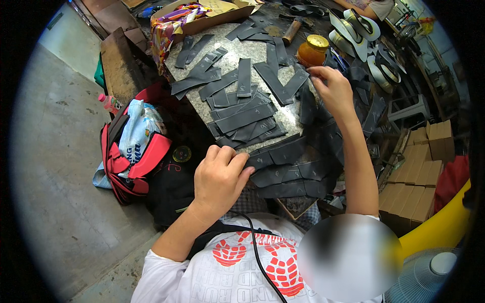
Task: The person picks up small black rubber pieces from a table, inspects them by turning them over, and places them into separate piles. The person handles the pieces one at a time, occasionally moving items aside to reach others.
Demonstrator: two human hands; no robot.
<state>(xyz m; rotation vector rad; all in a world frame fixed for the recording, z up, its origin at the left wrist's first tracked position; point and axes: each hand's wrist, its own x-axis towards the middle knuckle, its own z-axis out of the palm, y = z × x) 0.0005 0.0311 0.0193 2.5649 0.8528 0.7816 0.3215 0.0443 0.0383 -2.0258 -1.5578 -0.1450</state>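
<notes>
Flat black strips with small pale marks lie in loose overlapping piles on a speckled grey tabletop [197, 98]. My left hand [222, 171] is closed at the near edge, thumb and forefinger pinching the end of a black strip [260, 160]. More strips [283, 174] lie in rows beside it, along the table's near side. Farther off, my right hand [332, 91] has its fingertips together on the upper end of another black strip [296, 83]. Just beyond those fingertips stands a jar [311, 52] with a yellow lid and orange-brown contents.
A cardboard box with colourful cloth [174, 22] is at the far left. Beyond the jar lie a hammer-like tool [291, 32] and white-and-black sandal parts [356, 33]. A red bag [134, 151] sits at left; brown cartons [411, 177] and a fan [424, 275] are at right.
</notes>
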